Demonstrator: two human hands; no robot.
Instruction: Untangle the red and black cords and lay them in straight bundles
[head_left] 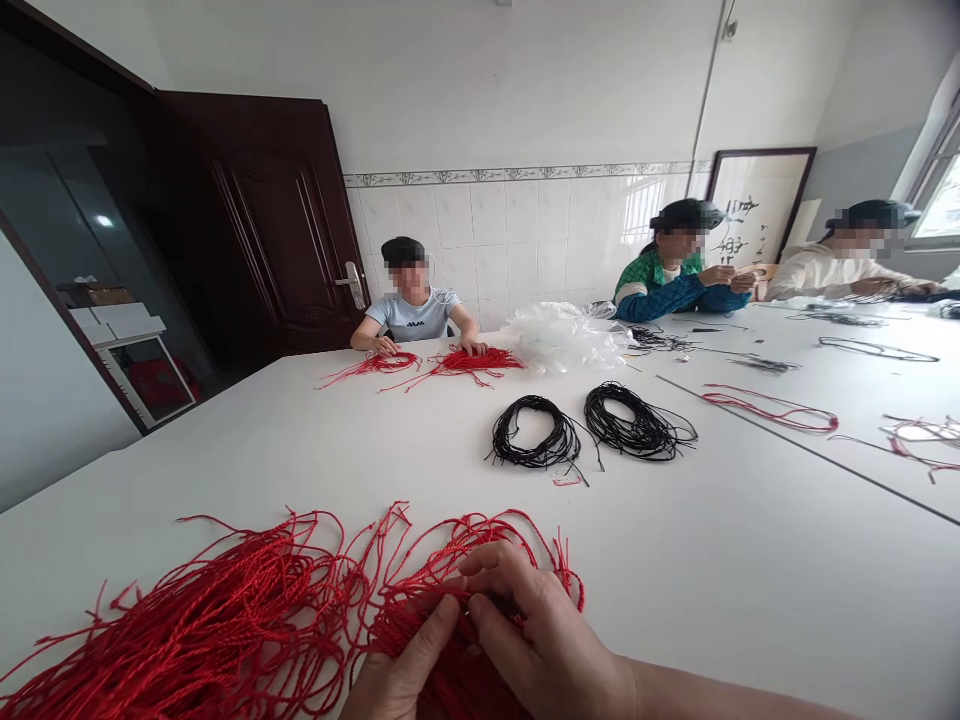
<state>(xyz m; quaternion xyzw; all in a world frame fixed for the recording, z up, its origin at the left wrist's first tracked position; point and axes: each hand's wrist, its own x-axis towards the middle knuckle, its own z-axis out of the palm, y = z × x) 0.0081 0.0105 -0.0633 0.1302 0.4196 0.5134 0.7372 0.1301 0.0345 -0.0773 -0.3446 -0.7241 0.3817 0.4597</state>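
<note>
A large heap of red twisted cords [225, 630] lies on the white table [750, 590] at the near left edge. Both my hands rest on its right end. My left hand [405, 670] comes up from the bottom edge, thumb raised, with red cords under the palm. My right hand [540, 640] lies over the cords, fingers curled and pinching a bunch of them. The fingertips are partly buried in the strands.
Two coils of black cord [536, 432] [637, 422] lie mid-table, with a clear plastic bag [566, 335] behind. A person across the table handles red cords [465, 362]. Two more people sit at the far right. Loose red cords [772, 408] lie right. A dark door [285, 220] stands open left.
</note>
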